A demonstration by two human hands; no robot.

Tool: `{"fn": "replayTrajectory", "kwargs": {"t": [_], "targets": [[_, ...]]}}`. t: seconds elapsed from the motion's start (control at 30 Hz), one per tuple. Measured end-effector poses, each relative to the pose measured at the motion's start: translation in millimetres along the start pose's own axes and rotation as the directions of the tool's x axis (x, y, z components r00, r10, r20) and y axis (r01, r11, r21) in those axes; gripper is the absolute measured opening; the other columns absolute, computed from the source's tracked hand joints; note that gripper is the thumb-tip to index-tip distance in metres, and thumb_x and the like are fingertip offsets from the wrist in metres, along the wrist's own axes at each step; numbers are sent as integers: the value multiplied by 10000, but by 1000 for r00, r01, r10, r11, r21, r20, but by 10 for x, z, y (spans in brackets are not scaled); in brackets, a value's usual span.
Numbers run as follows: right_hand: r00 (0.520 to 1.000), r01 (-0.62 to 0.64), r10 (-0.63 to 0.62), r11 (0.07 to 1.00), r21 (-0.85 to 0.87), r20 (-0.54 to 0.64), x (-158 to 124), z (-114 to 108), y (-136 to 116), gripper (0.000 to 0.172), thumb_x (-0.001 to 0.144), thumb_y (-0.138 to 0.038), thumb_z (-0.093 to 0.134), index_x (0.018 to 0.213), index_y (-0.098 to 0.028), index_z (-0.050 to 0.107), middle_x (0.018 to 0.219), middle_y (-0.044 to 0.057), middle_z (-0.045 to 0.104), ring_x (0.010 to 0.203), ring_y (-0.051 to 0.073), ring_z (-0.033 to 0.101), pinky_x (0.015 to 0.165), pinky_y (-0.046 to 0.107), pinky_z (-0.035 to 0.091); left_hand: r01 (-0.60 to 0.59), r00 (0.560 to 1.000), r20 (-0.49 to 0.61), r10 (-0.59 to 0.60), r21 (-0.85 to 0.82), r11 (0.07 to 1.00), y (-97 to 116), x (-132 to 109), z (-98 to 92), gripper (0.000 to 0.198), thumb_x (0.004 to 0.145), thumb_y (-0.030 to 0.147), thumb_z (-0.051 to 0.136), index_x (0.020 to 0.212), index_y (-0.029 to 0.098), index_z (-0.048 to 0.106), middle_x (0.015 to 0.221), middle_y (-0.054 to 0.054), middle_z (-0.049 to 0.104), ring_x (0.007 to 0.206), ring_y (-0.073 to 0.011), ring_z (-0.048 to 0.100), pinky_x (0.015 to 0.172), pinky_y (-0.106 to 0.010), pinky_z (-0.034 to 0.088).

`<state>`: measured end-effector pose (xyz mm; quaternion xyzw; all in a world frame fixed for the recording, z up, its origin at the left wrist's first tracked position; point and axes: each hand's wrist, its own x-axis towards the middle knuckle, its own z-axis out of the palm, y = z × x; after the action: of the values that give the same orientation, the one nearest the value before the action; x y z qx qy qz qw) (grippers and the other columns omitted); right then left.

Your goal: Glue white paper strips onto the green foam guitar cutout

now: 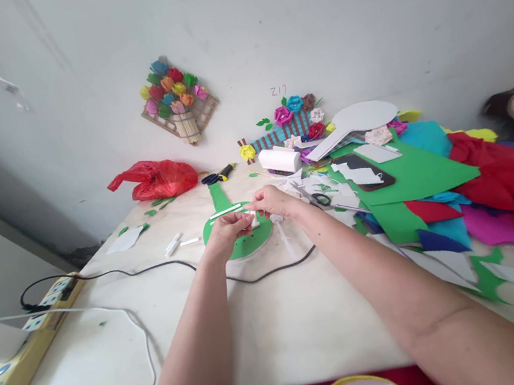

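A green cut-out (pixel 258 240) with a round body and a long neck (pixel 219 198) lies on the table, its white backing showing along the lower rim. Above its round part, my left hand (pixel 232 227) and my right hand (pixel 271 202) come together with pinched fingers. Between them is a small white piece (pixel 254 220), probably paper, partly covered by the fingertips. A thin white strip (pixel 225 211) rests across the base of the neck. Left of the cut-out lie short white rolls (pixel 173 244) and a smaller white stick (pixel 190 241).
A black cable (pixel 256 280) crosses the table below the hands. At left is a yellow power strip (pixel 31 339). Scissors (pixel 320 199), a phone (pixel 371 177), paper scraps and coloured sheets (pixel 502 173) crowd the right. A red plastic bag (pixel 157 179) sits behind.
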<state>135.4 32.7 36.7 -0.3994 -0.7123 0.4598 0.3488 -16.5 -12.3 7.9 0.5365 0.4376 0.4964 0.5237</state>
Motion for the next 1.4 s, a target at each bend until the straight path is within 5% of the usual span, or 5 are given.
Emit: {"fn": "replayTrajectory", "kwargs": {"t": [0.7,0.93,1.03,1.2,1.4], "targets": [[996,-87,87,996,5,-4,-12,70,27,275,699,-222,669,511,-145,484,396,-53,466,343,51,402,339,178,325,11,998,-68,4,225,974,65,-16,30,205,541,302,732,585,125,639,521,-9,579,477,-94,500,453,-210,393],[995,-90,89,995,33,32,-38,40,-16,395,799,-469,540,596,-131,539,549,27,592,404,67,464,365,185,361,29,997,-80,-18,132,991,49,-16,6,208,534,298,736,601,126,640,532,-10,588,486,-98,514,474,-219,415],[994,-100,93,984,-149,-56,-32,-64,-50,379,845,-441,466,663,-128,576,648,70,642,455,87,509,418,199,389,21,997,-80,-15,72,997,35,-11,-24,224,534,312,736,613,124,644,538,-13,584,502,-103,528,477,-215,418],[971,-148,-60,614,-775,-233,-5,-352,-72,233,757,-357,551,743,-157,670,868,121,683,864,244,620,714,301,450,10,995,-99,-13,-29,1000,25,-1,-61,213,533,298,728,604,119,637,532,-15,574,505,-106,532,451,-208,404],[963,-227,212,302,-926,-167,-44,-531,-72,313,712,-247,550,969,-121,677,1057,177,645,1006,311,584,777,361,446,13,994,-102,-32,-180,984,23,-6,-72,189,534,252,719,604,106,621,539,-17,571,511,-101,525,440,-204,411]]}}
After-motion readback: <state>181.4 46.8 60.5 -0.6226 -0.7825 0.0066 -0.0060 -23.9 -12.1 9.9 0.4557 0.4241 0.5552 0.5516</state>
